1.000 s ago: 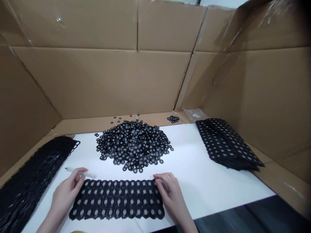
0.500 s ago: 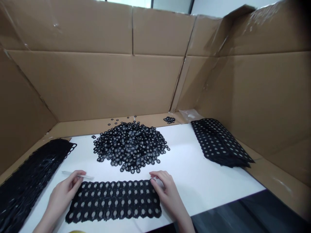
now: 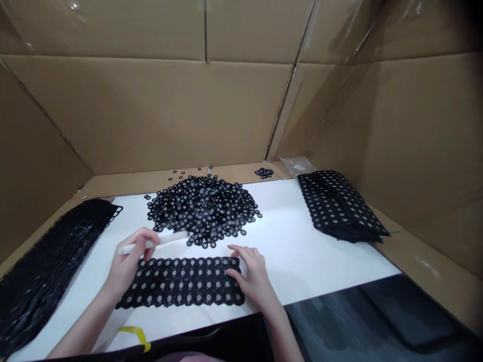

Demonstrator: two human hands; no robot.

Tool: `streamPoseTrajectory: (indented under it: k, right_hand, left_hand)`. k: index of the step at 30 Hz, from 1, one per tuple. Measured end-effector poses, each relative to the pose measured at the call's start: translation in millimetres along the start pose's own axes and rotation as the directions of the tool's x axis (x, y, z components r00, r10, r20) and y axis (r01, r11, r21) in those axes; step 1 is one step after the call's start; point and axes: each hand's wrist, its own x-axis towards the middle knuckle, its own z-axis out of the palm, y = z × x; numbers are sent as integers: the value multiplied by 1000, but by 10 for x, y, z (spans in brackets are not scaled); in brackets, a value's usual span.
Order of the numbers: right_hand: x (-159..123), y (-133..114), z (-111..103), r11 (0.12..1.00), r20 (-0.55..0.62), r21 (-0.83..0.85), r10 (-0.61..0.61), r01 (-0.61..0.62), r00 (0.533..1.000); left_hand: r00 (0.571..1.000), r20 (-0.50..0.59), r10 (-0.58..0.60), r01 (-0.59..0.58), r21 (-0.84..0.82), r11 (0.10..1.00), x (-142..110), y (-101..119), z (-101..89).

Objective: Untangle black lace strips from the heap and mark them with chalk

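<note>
My left hand [image 3: 132, 261] is closed round a slim white pen-like stick [image 3: 166, 240], whose far end points right toward the pile. Below it lies a flat black sheet [image 3: 184, 285] with rows of pale round spots; the hand covers its upper left corner. At the sheet's right end is my right hand [image 3: 251, 274], thumb and fingers apart, the thumb over the sheet's edge. Whether that thumb presses on the sheet I cannot tell. Just beyond the sheet spreads a large pile of small black rings [image 3: 204, 208].
A stack of black strips [image 3: 49, 271] lies at the left, and spotted black sheets [image 3: 339, 206] are stacked at the right. A small ring cluster [image 3: 263, 173] and a clear plastic bag [image 3: 298, 165] sit at the back. Cardboard walls [image 3: 151, 115] enclose the white board [image 3: 313, 266]. A yellow strip [image 3: 136, 333] shows in front.
The view has tipped downward. My left hand has moved right from the sheet's left edge and now carries the white stick raised over the sheet's far edge. My right hand stays at the right end.
</note>
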Motion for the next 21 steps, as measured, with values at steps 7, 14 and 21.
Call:
streamPoseTrajectory:
  k: [7,14,21]
  right_hand:
    - [201,8,-63,993,41,89,79,-83,996]
    - [356,113,-70,994,-32,43,98,-97,995]
    - [271,142,-71,981,-53,134,151,-142,987]
  left_hand:
    - [907,388,167,-149,-76,986,194,347,493]
    - [899,391,197,-163,-118,979,324,235,937]
    - [954,280,112,-65,-173,983,256,-55,1128]
